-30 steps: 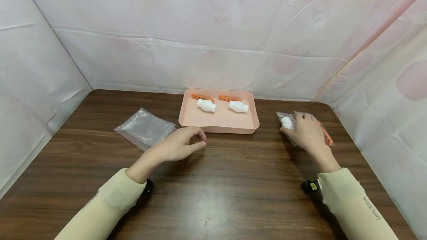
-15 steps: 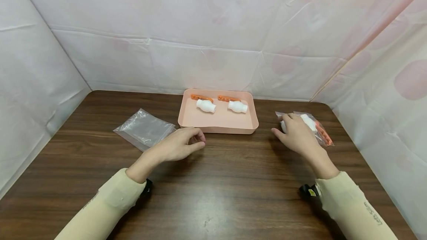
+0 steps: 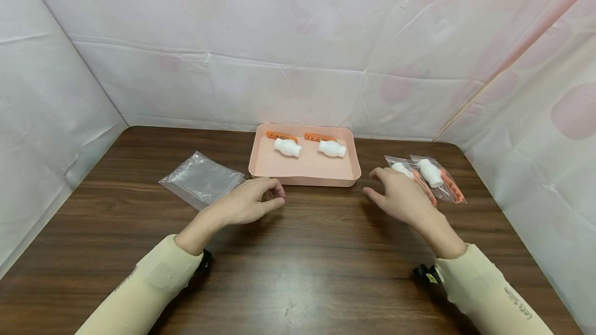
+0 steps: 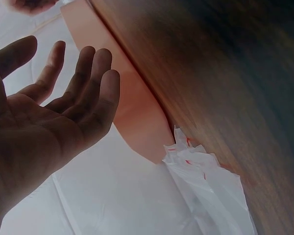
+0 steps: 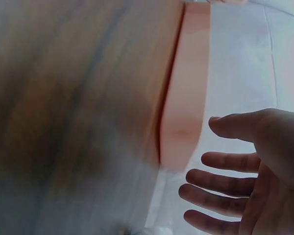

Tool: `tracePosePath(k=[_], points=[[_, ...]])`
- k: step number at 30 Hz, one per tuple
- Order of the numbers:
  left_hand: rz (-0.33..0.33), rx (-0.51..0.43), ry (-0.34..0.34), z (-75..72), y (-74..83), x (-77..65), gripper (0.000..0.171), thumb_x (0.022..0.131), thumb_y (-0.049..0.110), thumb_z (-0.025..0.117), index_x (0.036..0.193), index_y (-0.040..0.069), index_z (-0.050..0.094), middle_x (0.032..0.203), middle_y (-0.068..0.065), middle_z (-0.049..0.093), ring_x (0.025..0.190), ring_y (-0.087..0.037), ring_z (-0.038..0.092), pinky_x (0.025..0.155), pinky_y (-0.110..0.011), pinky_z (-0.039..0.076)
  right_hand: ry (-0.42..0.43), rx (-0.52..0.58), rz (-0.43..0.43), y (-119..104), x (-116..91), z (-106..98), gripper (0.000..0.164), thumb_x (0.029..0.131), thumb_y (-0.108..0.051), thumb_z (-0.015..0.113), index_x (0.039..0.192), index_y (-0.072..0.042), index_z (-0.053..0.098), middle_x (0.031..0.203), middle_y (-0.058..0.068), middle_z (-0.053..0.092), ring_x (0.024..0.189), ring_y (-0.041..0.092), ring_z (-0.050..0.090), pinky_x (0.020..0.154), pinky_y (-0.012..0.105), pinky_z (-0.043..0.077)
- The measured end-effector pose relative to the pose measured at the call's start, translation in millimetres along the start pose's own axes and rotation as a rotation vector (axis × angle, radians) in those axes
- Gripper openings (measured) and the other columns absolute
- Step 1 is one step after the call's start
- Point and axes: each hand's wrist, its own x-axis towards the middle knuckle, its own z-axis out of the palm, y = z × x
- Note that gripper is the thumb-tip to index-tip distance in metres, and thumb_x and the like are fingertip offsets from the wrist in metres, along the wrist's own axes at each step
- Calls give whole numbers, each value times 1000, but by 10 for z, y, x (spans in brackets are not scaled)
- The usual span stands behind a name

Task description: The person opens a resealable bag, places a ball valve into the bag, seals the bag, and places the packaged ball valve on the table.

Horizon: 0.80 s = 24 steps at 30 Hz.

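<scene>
My left hand (image 3: 249,201) hovers with loosely bent fingers in front of the pink tray (image 3: 302,180), holding nothing. Beside its wrist lies a stack of clear plastic bags (image 3: 197,177). My right hand (image 3: 401,196), its fingers relaxed and nothing in them, is just right of the tray's front corner. Right behind it lie two filled clear bags, each with a white piece (image 3: 430,173) and an orange strip (image 3: 452,187). Inside the tray are two white bulging tube-like pieces (image 3: 288,148) and two orange strips with holes (image 3: 319,137). The right wrist view shows the right hand (image 5: 250,181) with spread fingers.
A brown wood-grain table (image 3: 298,252) carries everything. White and pink cloth (image 3: 288,40) hangs close behind the tray and along both sides. The left wrist view shows the bag edges (image 4: 206,171) close to the tray's wall (image 4: 132,107).
My right hand has moved left off the filled bags toward the tray, leaving both bags side by side in sight. The left hand has stayed almost still.
</scene>
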Motion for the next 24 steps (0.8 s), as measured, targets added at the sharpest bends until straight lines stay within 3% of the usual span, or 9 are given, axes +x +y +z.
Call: tracePosePath(k=[4, 11, 24], points=[[1, 7, -5, -5, -7, -12, 6, 94, 24, 63, 96, 19, 62, 90, 9, 60, 82, -5, 58, 76, -31, 46, -36, 24, -23, -70, -9, 68, 32, 89, -31, 68, 107, -5, 64, 101, 11, 66, 92, 27, 63, 76, 45, 50], [-14, -3, -9, -25, -47, -25, 6, 94, 24, 63, 98, 19, 62, 89, 10, 61, 83, -8, 59, 76, -31, 46, -20, 43, -92, -149, -10, 115, 23, 87, -25, 71, 99, -6, 64, 94, 9, 67, 88, 26, 64, 75, 44, 50], [-24, -45, -57, -147, -148, -79, 6, 96, 22, 60, 99, 17, 62, 91, 5, 61, 84, -14, 58, 75, -33, 46, -65, 69, -83, -138, -6, 83, 22, 90, -26, 68, 101, -8, 65, 97, 9, 66, 91, 26, 64, 77, 44, 50]])
